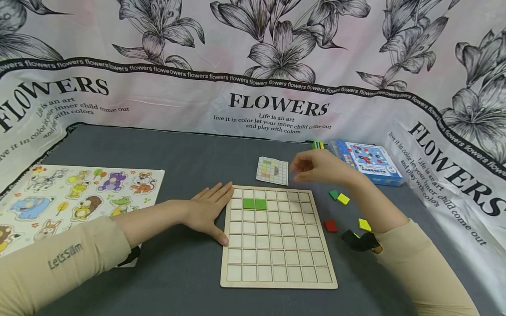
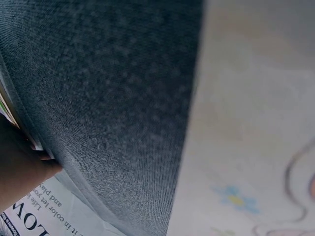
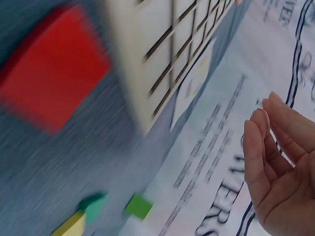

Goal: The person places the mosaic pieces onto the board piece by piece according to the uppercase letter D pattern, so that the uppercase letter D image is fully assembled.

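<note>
A wooden grid board (image 1: 278, 281) lies on the dark cloth, with two green square tiles (image 1: 254, 204) side by side in its second row. My left hand (image 1: 207, 210) rests at the board's left edge, fingers spread and thumb touching the side. Above the table, beyond the board's upper right corner, is my right hand (image 1: 312, 166), fingers loosely bent. The right wrist view shows no piece between the fingers of that hand (image 3: 280, 172). Just left of it lies a small printed pattern card (image 1: 272, 170) with a coloured grid.
Right of the board lie a red tile (image 1: 330, 226), a green piece (image 1: 334, 194) and yellow tiles (image 1: 343, 199). A small stack of coloured tiles (image 1: 317, 145) stands beside a blue box (image 1: 369, 162) at the back. An animal picture board (image 1: 95, 173) lies at left.
</note>
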Motion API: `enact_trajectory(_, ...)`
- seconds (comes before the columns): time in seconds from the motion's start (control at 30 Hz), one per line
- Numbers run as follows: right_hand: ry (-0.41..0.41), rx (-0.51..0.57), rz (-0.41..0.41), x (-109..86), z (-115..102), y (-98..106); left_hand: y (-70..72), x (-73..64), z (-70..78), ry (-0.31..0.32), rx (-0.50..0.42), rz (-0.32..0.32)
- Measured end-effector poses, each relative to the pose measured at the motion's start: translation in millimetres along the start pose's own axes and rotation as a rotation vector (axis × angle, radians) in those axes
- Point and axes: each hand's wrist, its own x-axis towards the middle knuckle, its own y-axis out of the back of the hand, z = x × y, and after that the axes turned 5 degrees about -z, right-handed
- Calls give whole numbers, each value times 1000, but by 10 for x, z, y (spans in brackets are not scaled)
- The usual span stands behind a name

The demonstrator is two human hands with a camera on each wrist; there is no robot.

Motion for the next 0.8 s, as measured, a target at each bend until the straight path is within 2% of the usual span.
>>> enact_trajectory(0.2,-69,26,26,-279,266,88,-4,-11,4,-5,-7,0)
enact_trajectory(0.5,-117,63,15,-687,721,170,-3,-10,8,-7,-15,6)
enact_trajectory(0.8,-164,169,-89,-873,1043,169,-8,3,8,-2,-7,-1)
